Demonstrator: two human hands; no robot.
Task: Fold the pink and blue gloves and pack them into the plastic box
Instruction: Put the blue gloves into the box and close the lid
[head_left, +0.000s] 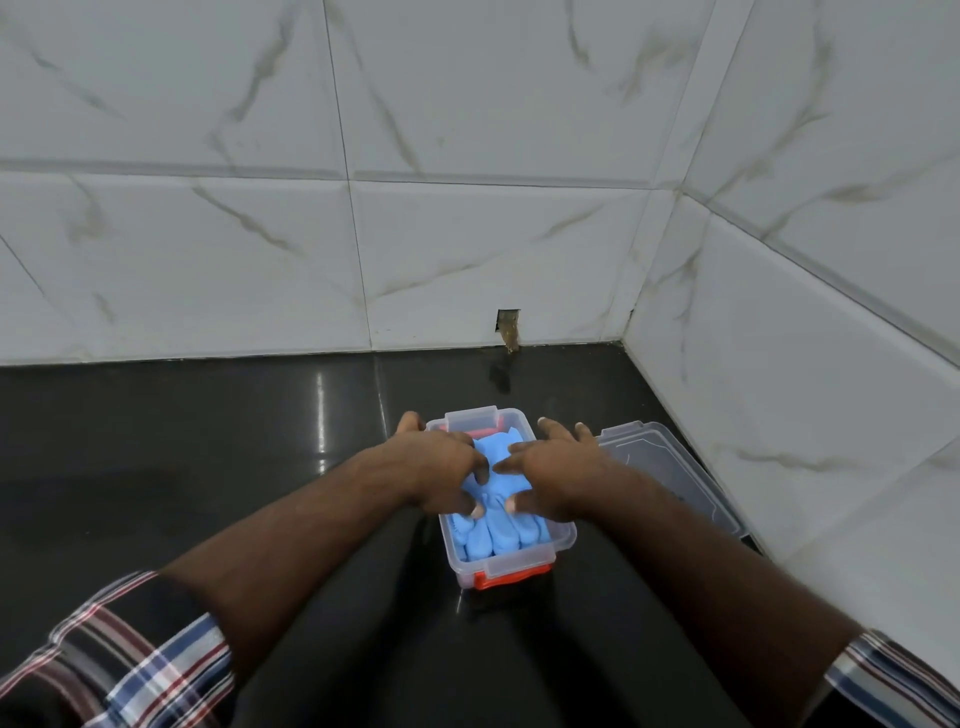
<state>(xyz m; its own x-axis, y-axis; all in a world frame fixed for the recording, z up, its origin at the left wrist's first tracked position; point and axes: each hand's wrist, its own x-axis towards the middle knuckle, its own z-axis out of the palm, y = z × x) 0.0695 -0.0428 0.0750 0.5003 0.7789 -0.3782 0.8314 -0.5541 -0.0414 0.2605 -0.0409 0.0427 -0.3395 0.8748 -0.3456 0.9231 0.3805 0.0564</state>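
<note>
A clear plastic box (561, 540) with orange clasps stands on the black counter. Folded blue gloves (501, 532) fill it, their fingers pointing toward me. A strip of the pink glove (480, 433) shows at the box's far end under the blue ones. My left hand (441, 467) lies over the box's left side, fingertips pressing down on the blue gloves. My right hand (550, 467) lies over the right side with its fingers spread, also pressing on the gloves. Both hands hide the middle of the pile.
The clear lid (670, 467) lies flat on the counter to the right of the box, close to the tiled side wall (779, 364). The tiled back wall (363, 260) rises beyond the black counter (182, 441).
</note>
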